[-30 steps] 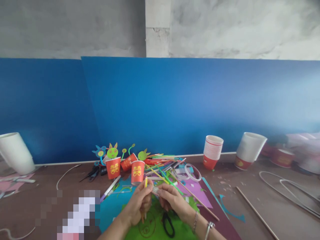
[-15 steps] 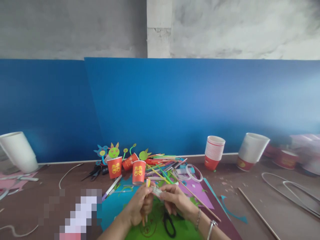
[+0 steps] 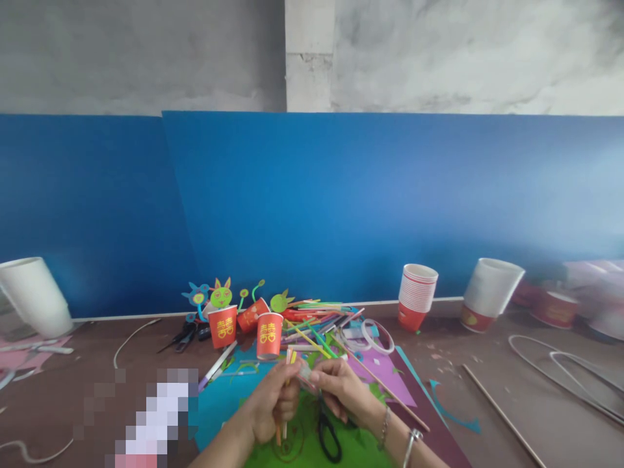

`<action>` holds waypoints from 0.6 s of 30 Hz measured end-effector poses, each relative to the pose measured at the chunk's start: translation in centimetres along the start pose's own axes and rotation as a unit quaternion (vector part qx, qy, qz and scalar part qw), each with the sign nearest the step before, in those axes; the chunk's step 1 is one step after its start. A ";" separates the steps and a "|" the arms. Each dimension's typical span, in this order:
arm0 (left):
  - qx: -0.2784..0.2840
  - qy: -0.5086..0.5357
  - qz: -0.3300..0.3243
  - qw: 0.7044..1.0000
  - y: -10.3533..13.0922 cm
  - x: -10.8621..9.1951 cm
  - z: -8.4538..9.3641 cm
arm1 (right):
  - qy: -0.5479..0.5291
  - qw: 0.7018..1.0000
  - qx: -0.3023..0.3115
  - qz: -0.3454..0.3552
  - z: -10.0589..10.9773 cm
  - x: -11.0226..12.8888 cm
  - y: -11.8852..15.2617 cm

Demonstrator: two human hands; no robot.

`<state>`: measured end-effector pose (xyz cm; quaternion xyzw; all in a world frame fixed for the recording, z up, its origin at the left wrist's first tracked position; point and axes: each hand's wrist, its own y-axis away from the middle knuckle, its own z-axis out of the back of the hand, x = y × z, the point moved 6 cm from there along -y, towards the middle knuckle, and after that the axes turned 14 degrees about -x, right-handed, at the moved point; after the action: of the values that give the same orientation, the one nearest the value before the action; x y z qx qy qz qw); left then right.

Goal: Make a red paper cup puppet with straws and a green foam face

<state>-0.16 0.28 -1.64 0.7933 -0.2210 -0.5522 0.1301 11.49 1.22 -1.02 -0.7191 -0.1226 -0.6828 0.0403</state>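
Note:
Several thin straws (image 3: 291, 357) stand upright in my left hand (image 3: 275, 402), whose fingers are wrapped round them. My right hand (image 3: 341, 388) is beside it, thumb and fingers closed on a small clear plastic piece (image 3: 305, 373) that lies between the two hands; its exact shape is blurred. Under the hands is a green sheet (image 3: 312, 442) with a drawn round figure. Black-handled scissors (image 3: 330, 439) lie on that sheet below my right hand, their blades partly hidden.
Red cups (image 3: 269, 337) with paper figures stand behind the hands, beside a pile of coloured straws (image 3: 316, 328). Tape rings (image 3: 377, 337), stacked cups (image 3: 417, 296) and wooden sticks (image 3: 502, 413) are to the right. A white cup stack (image 3: 36, 296) leans far left.
My right hand has shifted slightly left, closer to my left hand, and the clear piece between them has changed its angle. My left hand still holds the straws.

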 end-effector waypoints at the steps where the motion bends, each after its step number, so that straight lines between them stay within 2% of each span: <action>1: 0.008 0.028 0.009 1.000 -0.1 0.1 0.0 | -0.018 1.000 0.006 -0.004 -0.1 0.0 0.0; 4: 0.027 0.074 0.030 0.996 -0.5 0.3 0.1 | -0.058 0.998 0.018 -0.004 -0.4 0.1 0.1; 7: 0.027 0.055 0.035 0.998 -0.5 0.3 0.1 | -0.068 0.998 0.006 -0.007 -0.3 0.0 0.0; 13: -0.025 -0.052 -0.063 0.996 0.1 -0.5 -0.2 | 0.035 0.998 -0.056 0.008 0.4 0.1 -0.2; 18: -0.027 0.012 -0.042 0.999 -0.1 -0.2 -0.1 | 0.009 0.999 -0.016 -0.029 -0.3 -0.3 -0.1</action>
<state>-0.08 0.49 -1.49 0.8046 -0.1709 -0.5535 0.1307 11.21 1.20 -1.30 -0.7097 -0.1317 -0.6920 0.0100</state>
